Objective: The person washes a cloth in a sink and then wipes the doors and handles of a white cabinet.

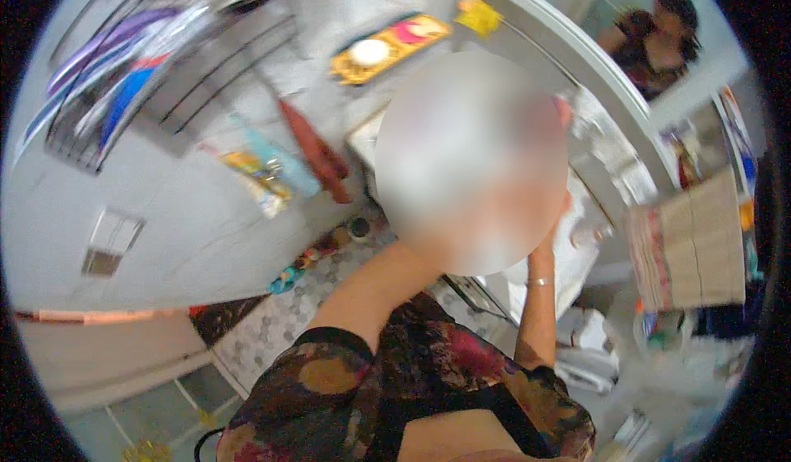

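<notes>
A round blurred patch covers the middle of the view and hides most of both hands. My left forearm reaches into it from below; my left hand and anything it holds cannot be made out. On the right, my right forearm rises with a thin bracelet at the wrist. Only an edge of my right hand shows outside the patch. Both hands are over a white basin or counter, whose far left corner also shows.
A mirror at the upper right reflects a person in a cap. A yellow tray holds a white round thing and something pink. A beige towel hangs at right; a reddish cloth and a wire rack are at left.
</notes>
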The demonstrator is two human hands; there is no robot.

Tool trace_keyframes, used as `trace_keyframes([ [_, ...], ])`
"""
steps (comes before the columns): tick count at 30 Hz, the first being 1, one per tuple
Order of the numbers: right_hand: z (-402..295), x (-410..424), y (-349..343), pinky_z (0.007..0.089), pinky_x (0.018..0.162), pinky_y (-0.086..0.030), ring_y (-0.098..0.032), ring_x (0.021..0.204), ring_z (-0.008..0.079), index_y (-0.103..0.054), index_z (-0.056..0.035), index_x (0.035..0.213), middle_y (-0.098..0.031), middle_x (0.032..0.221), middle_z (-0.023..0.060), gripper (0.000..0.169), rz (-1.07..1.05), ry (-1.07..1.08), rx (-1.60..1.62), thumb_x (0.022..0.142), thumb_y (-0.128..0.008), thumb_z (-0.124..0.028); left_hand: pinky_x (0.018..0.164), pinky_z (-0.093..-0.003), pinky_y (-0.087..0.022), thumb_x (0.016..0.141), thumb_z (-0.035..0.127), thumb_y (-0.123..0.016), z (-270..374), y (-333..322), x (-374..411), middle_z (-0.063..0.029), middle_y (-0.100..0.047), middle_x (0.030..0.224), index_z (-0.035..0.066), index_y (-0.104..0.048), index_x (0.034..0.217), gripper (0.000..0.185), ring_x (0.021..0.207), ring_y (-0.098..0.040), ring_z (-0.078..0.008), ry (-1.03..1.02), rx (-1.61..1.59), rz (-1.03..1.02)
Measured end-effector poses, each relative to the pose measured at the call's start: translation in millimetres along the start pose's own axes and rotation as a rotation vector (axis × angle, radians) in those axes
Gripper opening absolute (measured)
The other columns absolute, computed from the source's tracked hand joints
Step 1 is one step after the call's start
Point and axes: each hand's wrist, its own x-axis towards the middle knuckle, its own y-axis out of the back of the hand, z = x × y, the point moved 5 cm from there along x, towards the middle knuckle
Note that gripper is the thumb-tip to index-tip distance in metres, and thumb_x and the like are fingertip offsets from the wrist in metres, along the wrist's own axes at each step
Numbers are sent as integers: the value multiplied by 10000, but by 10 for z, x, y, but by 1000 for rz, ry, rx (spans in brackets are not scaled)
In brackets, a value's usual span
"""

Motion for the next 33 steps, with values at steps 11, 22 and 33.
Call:
trace_keyframes([
  [11, 779, 125, -57, 427, 726, -335, -504, 752, 301, -550, -50, 721, -537, 715, 116, 269, 85, -159, 63, 913, -455, -213, 727, -361, -521, 911, 150, -446, -94, -2, 689, -109, -593, 938, 7, -556, 942, 183, 844, -595, -204, -244, 151, 230],
  [22, 1289, -23, -198, 433, 676, -342, -525, 741, 312, -593, -36, 722, -581, 708, 126, 297, -33, -209, 57, 913, -433, -198, 663, -370, -504, 890, 135, -447, -265, 210, 1049, -115, -597, 908, -10, -571, 906, 191, 806, -600, -230, -333, 220, 420],
  [33, 1426, -77, -251, 415, 892, -399, -522, 1026, 291, -499, 6, 1135, -526, 1120, 155, 353, -145, -488, 653, 961, -435, -294, 762, -359, -500, 899, 213, -484, -47, -84, 791, -113, -580, 1075, 45, -542, 1108, 275, 909, -593, -201, -433, 238, 364],
])
